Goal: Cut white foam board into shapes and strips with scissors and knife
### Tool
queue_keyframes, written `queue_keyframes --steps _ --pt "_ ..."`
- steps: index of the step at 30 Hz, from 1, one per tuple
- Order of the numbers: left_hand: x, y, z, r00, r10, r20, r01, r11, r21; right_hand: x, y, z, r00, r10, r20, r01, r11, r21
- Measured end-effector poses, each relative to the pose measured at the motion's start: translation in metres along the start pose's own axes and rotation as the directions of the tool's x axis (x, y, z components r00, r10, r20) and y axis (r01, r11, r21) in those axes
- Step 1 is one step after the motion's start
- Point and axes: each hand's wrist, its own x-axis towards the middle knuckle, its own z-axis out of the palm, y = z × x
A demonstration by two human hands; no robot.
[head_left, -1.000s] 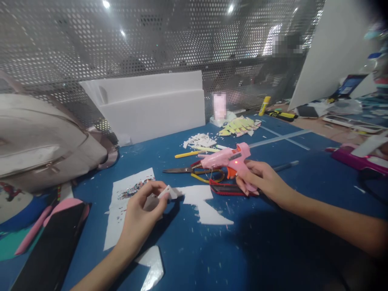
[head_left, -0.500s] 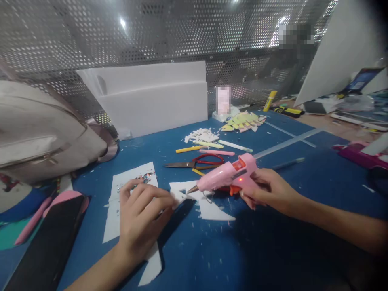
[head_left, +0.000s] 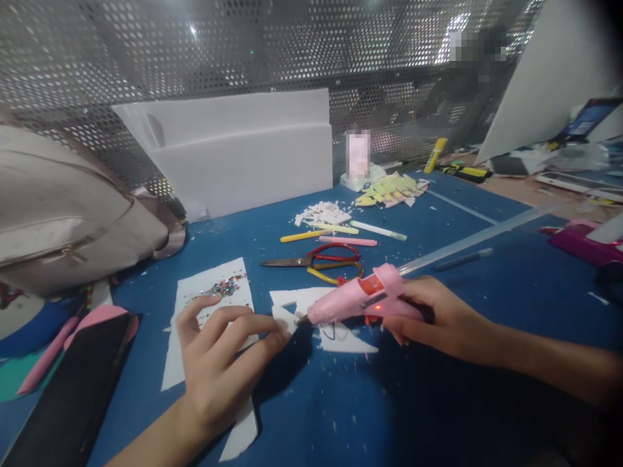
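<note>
My right hand point(head_left: 433, 318) grips a pink glue gun point(head_left: 363, 299) with a lit red light, its nozzle pointing left and touching a small white foam piece point(head_left: 286, 318). My left hand point(head_left: 224, 360) pinches that foam piece between thumb and forefinger, just above the blue table point(head_left: 413, 415). A larger white foam offcut point(head_left: 335, 337) lies under the gun. A white sheet with glitter bits point(head_left: 219, 292) lies to the left of my left hand's fingers.
Red-handled scissors point(head_left: 316, 258), coloured sticks point(head_left: 341, 233) and foam scraps point(head_left: 324, 213) lie behind the gun. White foam blocks point(head_left: 238, 155) lean on a perforated metal screen. A grey bag point(head_left: 73, 227) and a dark phone point(head_left: 73, 389) are at left. A long clear rod point(head_left: 477, 237) runs right.
The glue gun came down from above the scissors toward me, and its nozzle now meets the foam piece. My left hand lowered the piece and turned palm down.
</note>
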Motion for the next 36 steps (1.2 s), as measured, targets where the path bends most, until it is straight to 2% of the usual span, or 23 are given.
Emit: queue_keyframes --steps 7,11,16,20,24,30,36 --pt "0.001 0.003 0.000 0.999 0.038 0.003 -0.038 0.999 0.028 -0.001 -0.002 0.001 0.990 -0.135 -0.045 0.125 0.977 -0.174" --pt "0.004 0.004 0.000 0.999 0.041 0.007 -0.041 0.999 0.017 -0.001 -0.002 0.003 0.974 -0.224 -0.045 0.209 0.954 -0.214" --pt "0.008 0.008 0.000 0.999 -0.030 -0.044 0.029 0.999 -0.025 -0.005 0.001 0.006 0.956 -0.283 -0.078 0.250 0.923 -0.292" --pt "0.009 0.009 0.001 0.998 -0.055 -0.042 0.053 0.997 -0.047 -0.007 0.004 0.006 0.934 -0.330 -0.139 0.265 0.899 -0.348" --pt "0.008 0.008 0.002 0.996 -0.070 -0.052 0.068 0.997 -0.049 -0.008 0.007 0.006 0.922 -0.344 -0.176 0.269 0.898 -0.347" --pt "0.004 0.006 0.001 0.998 -0.058 -0.008 0.057 0.996 -0.061 -0.004 -0.004 0.004 0.941 -0.331 -0.071 0.298 0.910 -0.288" --pt "0.001 0.004 0.001 1.000 -0.014 0.013 0.014 1.000 -0.027 -0.004 -0.006 0.005 0.953 -0.291 -0.081 0.255 0.918 -0.304"
